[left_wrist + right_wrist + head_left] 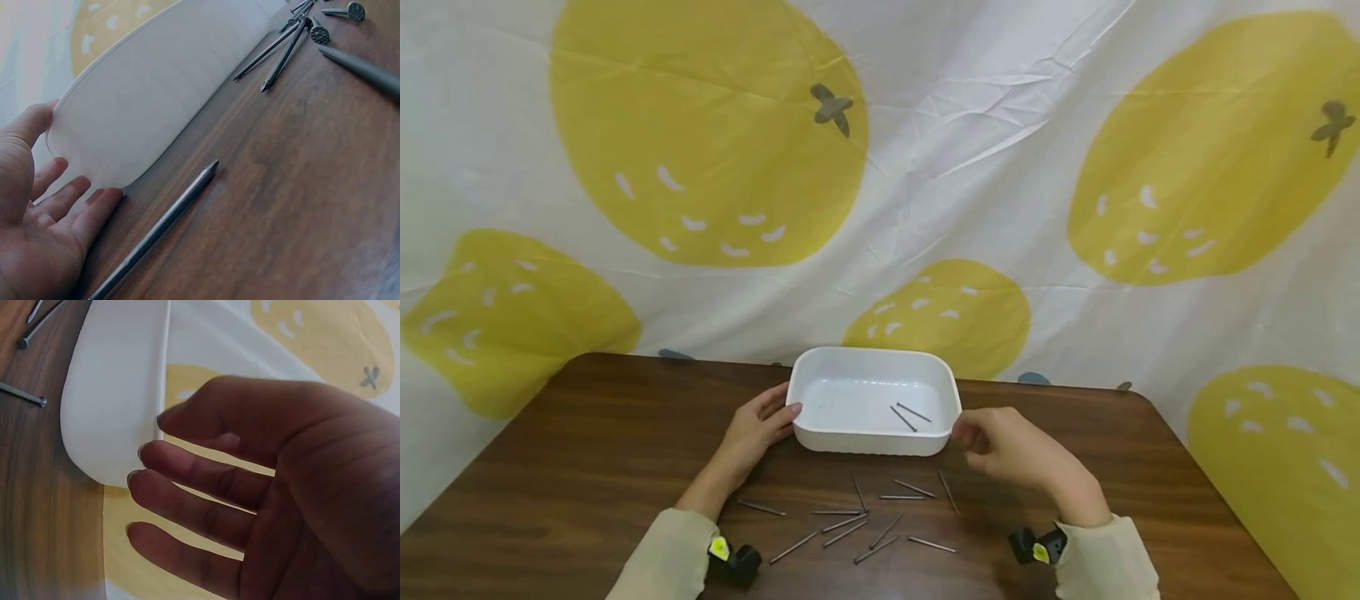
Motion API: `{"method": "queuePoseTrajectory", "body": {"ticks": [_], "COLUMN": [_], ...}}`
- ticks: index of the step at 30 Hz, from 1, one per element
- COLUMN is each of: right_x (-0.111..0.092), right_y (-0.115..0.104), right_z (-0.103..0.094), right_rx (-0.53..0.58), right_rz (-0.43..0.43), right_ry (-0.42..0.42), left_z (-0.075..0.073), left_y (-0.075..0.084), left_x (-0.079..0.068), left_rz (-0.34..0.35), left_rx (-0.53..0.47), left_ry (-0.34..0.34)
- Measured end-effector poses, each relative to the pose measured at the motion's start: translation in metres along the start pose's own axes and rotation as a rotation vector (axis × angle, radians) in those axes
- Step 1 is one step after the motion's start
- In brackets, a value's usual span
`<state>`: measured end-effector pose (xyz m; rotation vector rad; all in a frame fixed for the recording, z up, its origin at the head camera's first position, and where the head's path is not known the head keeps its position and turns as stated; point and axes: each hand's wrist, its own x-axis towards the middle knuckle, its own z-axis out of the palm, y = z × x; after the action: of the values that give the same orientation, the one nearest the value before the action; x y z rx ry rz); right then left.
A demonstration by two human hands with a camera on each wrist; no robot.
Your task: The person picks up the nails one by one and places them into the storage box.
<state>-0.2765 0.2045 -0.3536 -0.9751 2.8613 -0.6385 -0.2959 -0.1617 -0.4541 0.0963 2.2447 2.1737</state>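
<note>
A white rectangular dish [868, 444] stands towards the back of the table, with two nails [903, 418] lying inside it. My left hand [758, 429] holds the dish's left end. In the left wrist view, its thumb hooks over the rim and its fingers lie against the outer wall. At the opposite end, my right hand [1011, 446] is beside the right front corner, holding nothing. The right wrist view shows its fingers loosely bent and spread, with the thumb tip right at the rim. Several loose nails [837, 512] lie scattered in front of the dish.
The brown wooden table [587, 467] ends just behind the dish. A white cloth [940, 192] with yellow fruit shapes hangs behind it. One nail [156, 231] lies close beside the left hand. Black wrist cameras [745, 567] sit at both cuffs.
</note>
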Motion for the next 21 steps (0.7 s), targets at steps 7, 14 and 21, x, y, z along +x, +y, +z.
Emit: {"method": "queuePoseTrajectory", "body": {"ticks": [7, 14, 21], "right_x": [0.000, 0.004, 0.008], "right_y": [-0.003, 0.000, 0.001], "right_z": [0.008, 0.020, 0.035], "right_rx": [0.012, -0.029, -0.086], "right_rz": [0.034, 0.060, 0.073], "right_ry": [-0.109, -0.175, -0.149], "left_z": [-0.004, -0.002, -0.001], "left_y": [-0.003, -0.001, -0.002], "left_x": [-0.002, -0.002, 0.000], "left_rz": [-0.001, -0.001, -0.002], "left_rx": [0.009, 0.007, 0.007], "left_ry": [-0.003, -0.004, -0.010]}}
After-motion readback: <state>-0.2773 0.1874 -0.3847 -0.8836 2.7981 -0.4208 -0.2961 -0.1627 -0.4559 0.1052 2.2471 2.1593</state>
